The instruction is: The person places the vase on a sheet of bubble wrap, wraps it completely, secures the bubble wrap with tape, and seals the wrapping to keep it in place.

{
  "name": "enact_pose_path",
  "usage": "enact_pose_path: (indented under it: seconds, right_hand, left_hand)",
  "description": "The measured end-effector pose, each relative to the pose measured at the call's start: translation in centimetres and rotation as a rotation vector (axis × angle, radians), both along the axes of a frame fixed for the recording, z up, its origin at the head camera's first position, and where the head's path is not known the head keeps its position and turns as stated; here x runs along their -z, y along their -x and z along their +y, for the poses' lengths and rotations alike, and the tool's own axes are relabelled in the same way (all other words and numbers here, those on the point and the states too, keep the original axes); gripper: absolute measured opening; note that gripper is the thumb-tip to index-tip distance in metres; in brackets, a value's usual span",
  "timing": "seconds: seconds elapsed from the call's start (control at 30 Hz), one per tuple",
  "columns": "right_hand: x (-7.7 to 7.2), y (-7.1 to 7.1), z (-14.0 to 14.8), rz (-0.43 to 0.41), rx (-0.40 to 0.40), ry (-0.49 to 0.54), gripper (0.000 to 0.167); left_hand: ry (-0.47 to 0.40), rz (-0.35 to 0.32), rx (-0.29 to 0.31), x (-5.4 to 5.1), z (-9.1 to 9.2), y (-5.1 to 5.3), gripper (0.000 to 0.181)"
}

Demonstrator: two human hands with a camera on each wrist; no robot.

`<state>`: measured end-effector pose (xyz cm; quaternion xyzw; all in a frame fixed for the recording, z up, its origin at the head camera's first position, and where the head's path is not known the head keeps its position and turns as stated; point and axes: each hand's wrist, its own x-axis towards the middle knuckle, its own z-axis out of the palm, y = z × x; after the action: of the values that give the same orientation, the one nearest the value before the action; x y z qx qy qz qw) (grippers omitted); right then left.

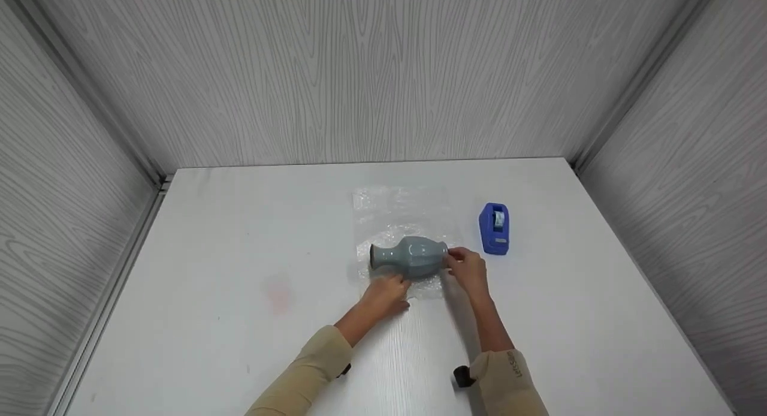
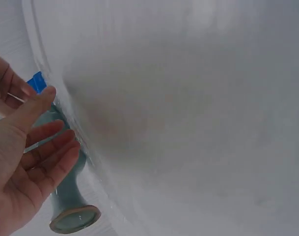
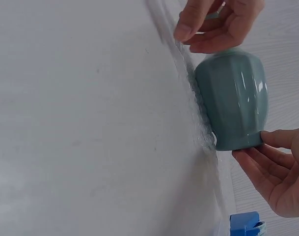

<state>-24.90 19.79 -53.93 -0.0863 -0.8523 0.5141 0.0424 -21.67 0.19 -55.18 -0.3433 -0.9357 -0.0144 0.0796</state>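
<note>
A glossy grey-green vase [image 1: 413,255] lies on its side on a clear sheet of bubble wrap [image 1: 407,203], its mouth to the left. By its base, the right hand [image 1: 469,271] pinches the foot; in the right wrist view the thumb of this hand [image 3: 282,169] is at the side and the fingers are against the bottom. The left hand [image 1: 385,297] is at the near side of the neck and body, over the near part of the wrap. In the left wrist view its fingers [image 2: 48,152] are loosely bent in front of the vase [image 2: 68,191], thumb apart.
A blue tape dispenser [image 1: 495,229] with a roll of tape stands right of the wrap. The white table [image 1: 210,272] is bounded by grey wood-grain panels [image 1: 359,74] at the back and both sides.
</note>
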Motion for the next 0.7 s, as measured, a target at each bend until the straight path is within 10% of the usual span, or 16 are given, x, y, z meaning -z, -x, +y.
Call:
enact_pose_path:
  seconds: [0.13, 0.2, 0.37, 0.47, 0.57, 0.7]
  right_hand:
    - [-0.2, 0.1, 0.0, -0.025, -0.003, 0.009, 0.023]
    - [-0.3, 0.2, 0.0, -0.042, -0.005, 0.007, 0.023]
    - [-0.2, 0.3, -0.1, -0.032, -0.012, -0.006, 0.023]
    - [-0.3, 0.4, -0.1, -0.006, -0.014, -0.023, 0.022]
    - [-0.4, 0.5, -0.1, 0.008, -0.021, -0.04, 0.021]
    - [-0.4, 0.7, 0.0, 0.0, -0.032, -0.077, 0.021]
  left_hand:
    - [-0.038, 0.084, -0.03, 1.4, 0.3, 0.4, 0.019]
    - [-0.057, 0.186, -0.016, 4.9, 0.6, 2.1, 0.005]
    - [-0.082, 0.334, 0.003, 20.0, 1.9, 9.3, 0.01]
    - [-0.095, 0.34, -0.014, 26.4, 2.7, 12.4, 0.006]
    - [-0.115, 0.369, -0.028, 29.3, 2.9, 13.8, 0.009]
    - [-0.13, 0.382, -0.024, 30.5, 2.9, 14.4, 0.007]
